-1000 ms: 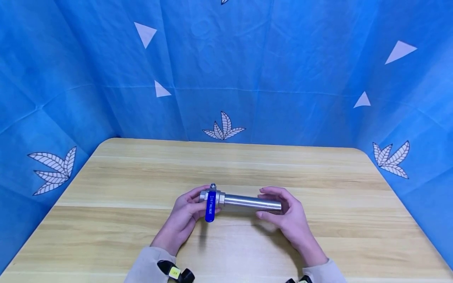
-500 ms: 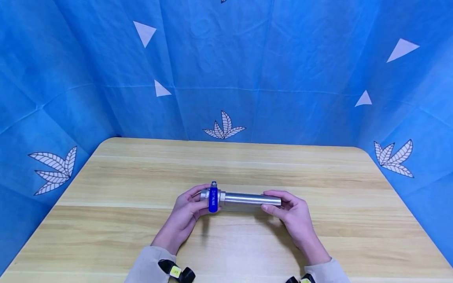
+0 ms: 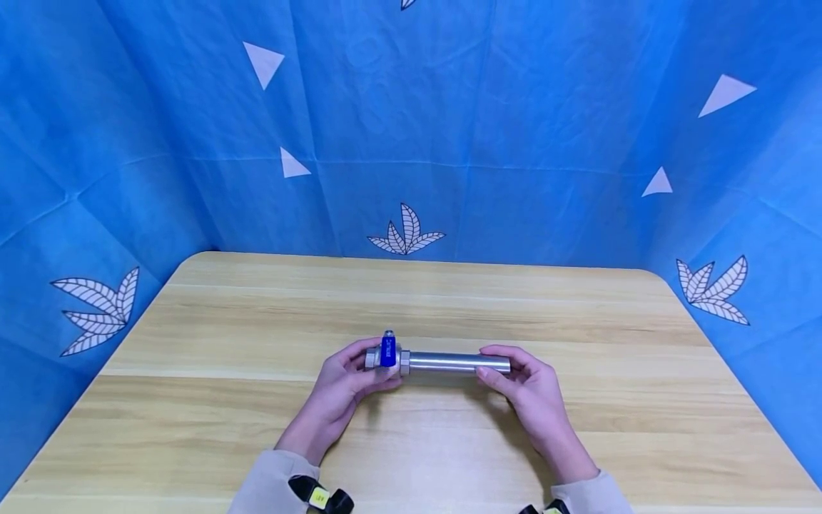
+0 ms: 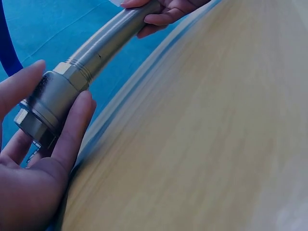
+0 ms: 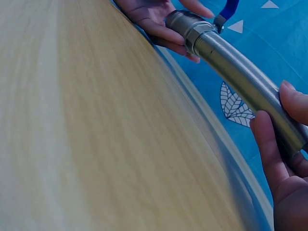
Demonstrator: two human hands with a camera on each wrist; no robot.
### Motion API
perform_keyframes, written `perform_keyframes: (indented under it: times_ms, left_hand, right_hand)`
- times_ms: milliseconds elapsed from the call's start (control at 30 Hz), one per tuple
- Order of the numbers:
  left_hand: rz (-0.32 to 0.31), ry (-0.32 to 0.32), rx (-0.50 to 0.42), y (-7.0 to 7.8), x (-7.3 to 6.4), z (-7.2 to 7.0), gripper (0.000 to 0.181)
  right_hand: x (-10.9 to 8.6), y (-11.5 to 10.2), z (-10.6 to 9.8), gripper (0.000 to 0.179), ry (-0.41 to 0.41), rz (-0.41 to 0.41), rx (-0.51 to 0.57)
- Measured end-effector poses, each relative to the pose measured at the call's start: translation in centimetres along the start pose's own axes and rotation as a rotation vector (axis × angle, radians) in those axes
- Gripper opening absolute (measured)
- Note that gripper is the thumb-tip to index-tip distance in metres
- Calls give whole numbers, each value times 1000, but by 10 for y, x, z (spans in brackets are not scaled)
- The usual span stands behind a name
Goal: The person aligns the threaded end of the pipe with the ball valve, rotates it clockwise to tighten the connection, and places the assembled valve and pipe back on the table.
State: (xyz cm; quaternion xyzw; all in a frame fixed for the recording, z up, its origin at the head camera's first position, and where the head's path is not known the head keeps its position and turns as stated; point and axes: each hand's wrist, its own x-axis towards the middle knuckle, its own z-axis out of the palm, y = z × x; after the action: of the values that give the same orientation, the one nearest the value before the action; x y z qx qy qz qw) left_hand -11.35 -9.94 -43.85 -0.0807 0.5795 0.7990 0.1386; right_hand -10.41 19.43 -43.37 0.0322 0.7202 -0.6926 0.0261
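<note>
A metal ball valve (image 4: 53, 98) has a straight steel pipe (image 3: 449, 363) joined to its right end; a few threads show at the joint in the left wrist view. My left hand (image 3: 335, 400) grips the valve body, thumb on the near side and fingers behind and below. The valve's blue lever handle (image 3: 388, 351) looks short in the head view and rises off the body in the right wrist view. With thumb and fingers, my right hand (image 3: 538, 392) holds the pipe near its free end. Valve and pipe are held level, raised over the table with shadows below.
The wooden table (image 3: 411, 307) stretches out on all sides of the hands, with rounded far corners. A blue cloth (image 3: 411, 107) with white triangles and leaf prints hangs behind and at both sides.
The blue handle has swung up toward the camera and now looks shorter, as the valve and pipe rolled. My right hand's thumb and fingers, spread around the pipe end before, have closed on it.
</note>
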Motion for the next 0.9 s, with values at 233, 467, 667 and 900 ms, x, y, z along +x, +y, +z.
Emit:
perform_keyframes:
  times_ms: [233,467,667,900]
  left_hand:
    - [-13,43,62,0,-1,1,65]
    - [-7,41,54,0,-3,1,69]
    - [-8,55,50,-1,-2,-1,68]
    - [0,53,21,-1,-1,-2,68]
  right_hand:
    - [0,2,0,38,1,-4,4]
    - [1,2,0,36,2,23,24]
    - [1,2,0,36,-18,44,-1]
    - [1,2,-3,61,-57,-5,-5]
